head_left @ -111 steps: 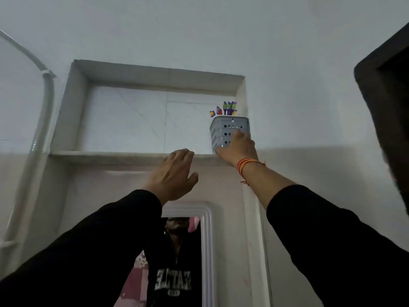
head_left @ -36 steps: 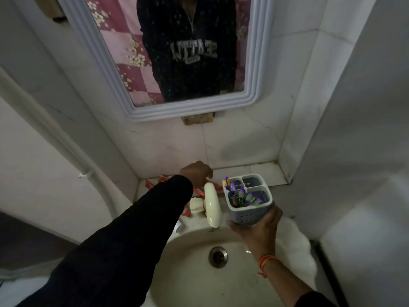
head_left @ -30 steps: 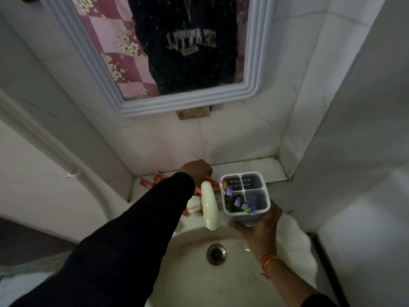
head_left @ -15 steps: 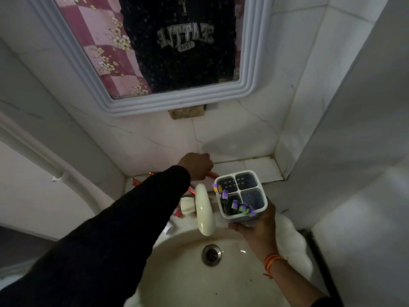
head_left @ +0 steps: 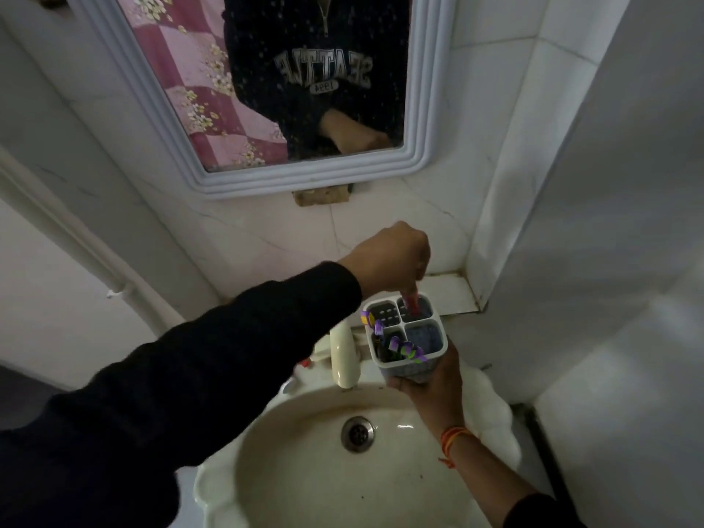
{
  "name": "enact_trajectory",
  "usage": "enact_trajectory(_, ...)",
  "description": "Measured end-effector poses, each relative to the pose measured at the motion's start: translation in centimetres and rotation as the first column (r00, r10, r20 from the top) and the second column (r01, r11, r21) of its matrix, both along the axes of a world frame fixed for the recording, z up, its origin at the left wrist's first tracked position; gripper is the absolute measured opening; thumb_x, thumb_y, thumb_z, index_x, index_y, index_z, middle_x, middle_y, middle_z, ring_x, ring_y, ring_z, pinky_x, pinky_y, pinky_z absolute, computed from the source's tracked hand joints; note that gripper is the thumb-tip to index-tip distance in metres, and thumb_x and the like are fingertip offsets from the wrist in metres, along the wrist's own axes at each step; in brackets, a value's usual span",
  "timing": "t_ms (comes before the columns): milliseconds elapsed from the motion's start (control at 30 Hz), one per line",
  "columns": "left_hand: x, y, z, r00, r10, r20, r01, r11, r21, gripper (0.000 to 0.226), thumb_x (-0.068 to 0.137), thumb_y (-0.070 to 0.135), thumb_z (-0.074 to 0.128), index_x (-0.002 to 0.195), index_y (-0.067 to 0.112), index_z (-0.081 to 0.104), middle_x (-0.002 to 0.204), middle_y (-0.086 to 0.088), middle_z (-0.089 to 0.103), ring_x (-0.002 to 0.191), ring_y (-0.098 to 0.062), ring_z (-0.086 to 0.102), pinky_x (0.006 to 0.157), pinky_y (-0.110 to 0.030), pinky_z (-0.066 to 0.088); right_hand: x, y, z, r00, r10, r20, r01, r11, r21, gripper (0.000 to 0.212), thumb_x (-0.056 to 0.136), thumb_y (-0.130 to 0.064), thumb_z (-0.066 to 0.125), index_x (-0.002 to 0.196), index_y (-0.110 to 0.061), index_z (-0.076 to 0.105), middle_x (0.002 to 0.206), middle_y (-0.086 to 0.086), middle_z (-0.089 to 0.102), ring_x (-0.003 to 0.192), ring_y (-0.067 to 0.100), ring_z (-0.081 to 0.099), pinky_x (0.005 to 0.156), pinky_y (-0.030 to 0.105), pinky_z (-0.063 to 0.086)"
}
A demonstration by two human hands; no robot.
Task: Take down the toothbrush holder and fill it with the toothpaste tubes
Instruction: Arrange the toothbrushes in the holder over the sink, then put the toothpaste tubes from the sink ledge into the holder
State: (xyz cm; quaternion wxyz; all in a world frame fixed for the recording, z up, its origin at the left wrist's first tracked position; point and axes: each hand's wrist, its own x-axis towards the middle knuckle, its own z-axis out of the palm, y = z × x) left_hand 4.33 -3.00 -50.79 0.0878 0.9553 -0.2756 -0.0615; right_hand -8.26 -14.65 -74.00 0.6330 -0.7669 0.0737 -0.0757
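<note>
The grey toothbrush holder (head_left: pixel 430 339) has four compartments and sits in my right hand (head_left: pixel 432 390), which grips it from below over the sink. Purple-tipped toothbrushes (head_left: pixel 396 346) lean in its near left compartment. My left hand (head_left: pixel 392 253) hovers just above the holder with its fingers pinched on a red toothpaste tube (head_left: pixel 413 302). The tube's lower end is down inside the far right compartment. A bit of another red tube (head_left: pixel 304 363) shows on the ledge left of the tap, mostly hidden by my left sleeve.
A cream sink (head_left: pixel 289 470) with a metal drain (head_left: pixel 357 434) lies below the holder, and its tap (head_left: pixel 344 356) stands just left of the holder. A white-framed mirror (head_left: pixel 316 179) hangs on the tiled wall. A wall corner juts out at the right.
I took the holder down from the high niche to the sink. My left hand rose from the ledge behind the tap with a red tube and now holds it in the holder's far right compartment.
</note>
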Motion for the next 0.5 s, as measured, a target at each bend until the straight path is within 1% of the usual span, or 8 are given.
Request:
enact_trajectory(67, -0.8, -0.9, -2.0, 0.999, 0.009, -0.042, -0.009, 1.000, -0.004, 0.016, 0.079, 0.017, 0.082, 0.095, 0.015, 0.078, 0.087, 0.000, 0.068, 0.072, -0.019, 0.066, 0.058, -0.021, 0.045, 0.2, -0.1, -0.2, 0.999, 0.013, -0.045, -0.013, 1.000, 0.004, 0.120, 0.041, -0.030, 0.108, 0.146, -0.022, 0.049, 0.137, 0.000, 0.064, 0.125, 0.016, 0.066, 0.094, 0.036, 0.063)
enact_trajectory(100, -1.2, -1.2, -2.8, 0.997, 0.003, -0.071, -0.002, 1.000, 0.008, 0.015, 0.081, 0.019, 0.079, 0.095, 0.014, 0.079, 0.083, -0.002, 0.065, 0.071, -0.021, 0.065, 0.058, -0.023, 0.045, 0.4, -0.2, -0.4, 0.998, 0.017, -0.067, -0.016, 1.000, 0.012, 0.123, 0.040, -0.037, 0.108, 0.147, -0.025, 0.049, 0.137, 0.000, 0.064, 0.125, 0.018, 0.067, 0.092, 0.043, 0.064)
enact_trajectory(133, -1.5, -1.5, -3.4, 0.995, -0.003, -0.099, 0.005, 1.000, 0.024, 0.014, 0.082, 0.021, 0.078, 0.092, 0.012, 0.080, 0.078, -0.005, 0.064, 0.070, -0.025, 0.066, 0.059, -0.024, 0.046, 0.7, -0.3, -0.8, 0.997, 0.018, -0.081, -0.017, 1.000, 0.011, 0.123, 0.039, -0.041, 0.108, 0.147, -0.026, 0.050, 0.138, 0.000, 0.064, 0.125, 0.019, 0.067, 0.091, 0.047, 0.065)
enact_trajectory(167, -1.5, -1.7, -3.9, 0.993, 0.002, -0.120, 0.002, 0.999, 0.034, 0.014, 0.082, 0.022, 0.076, 0.089, 0.011, 0.081, 0.076, -0.008, 0.066, 0.072, -0.028, 0.069, 0.061, -0.027, 0.049, 0.7, -0.3, -0.9, 0.997, 0.014, -0.080, -0.014, 1.000, -0.004, 0.123, 0.039, -0.043, 0.107, 0.146, -0.026, 0.050, 0.137, 0.001, 0.065, 0.124, 0.018, 0.067, 0.092, 0.046, 0.064)
enact_trajectory(267, -1.4, -2.0, -4.2, 0.985, 0.040, -0.169, -0.035, 0.999, 0.034, 0.015, 0.083, 0.021, 0.075, 0.091, 0.011, 0.082, 0.082, -0.013, 0.073, 0.076, -0.031, 0.071, 0.066, -0.031, 0.056, 0.7, -0.4, -1.0, 0.999, 0.009, -0.048, -0.010, 1.000, -0.015, 0.119, 0.040, -0.037, 0.106, 0.145, -0.022, 0.051, 0.137, 0.001, 0.064, 0.125, 0.015, 0.066, 0.097, 0.040, 0.062)
enact_trajectory(400, -1.4, -2.3, -4.6, 0.980, 0.039, -0.193, -0.034, 0.999, 0.032, 0.019, 0.089, 0.022, 0.071, 0.092, 0.006, 0.079, 0.082, -0.012, 0.063, 0.073, -0.032, 0.065, 0.065, -0.032, 0.052, 0.8, -0.3, -1.2, 0.999, 0.028, -0.021, -0.029, 0.999, -0.021, 0.114, 0.044, -0.035, 0.107, 0.143, -0.022, 0.053, 0.137, 0.004, 0.063, 0.124, 0.014, 0.067, 0.096, 0.037, 0.063)
enact_trajectory(433, -1.5, -2.3, -4.8, 0.984, 0.042, -0.171, -0.038, 0.999, 0.029, 0.019, 0.089, 0.022, 0.071, 0.091, 0.005, 0.078, 0.082, -0.013, 0.062, 0.070, -0.030, 0.061, 0.064, -0.031, 0.048, 0.8, -0.3, -1.2, 0.999, 0.033, -0.021, -0.034, 0.999, -0.027, 0.113, 0.044, -0.034, 0.107, 0.142, -0.022, 0.053, 0.136, 0.004, 0.062, 0.123, 0.012, 0.066, 0.095, 0.032, 0.063)
enact_trajectory(500, -1.5, -2.3, -4.9, 0.992, 0.058, -0.109, -0.058, 0.998, 0.007, 0.016, 0.084, 0.022, 0.075, 0.087, 0.006, 0.077, 0.080, -0.012, 0.063, 0.066, -0.028, 0.058, 0.060, -0.031, 0.047, 0.6, -0.2, -1.0, 1.000, 0.027, -0.009, -0.027, 0.999, -0.023, 0.111, 0.044, -0.027, 0.107, 0.140, -0.020, 0.052, 0.135, 0.004, 0.061, 0.121, 0.009, 0.065, 0.092, 0.015, 0.058)
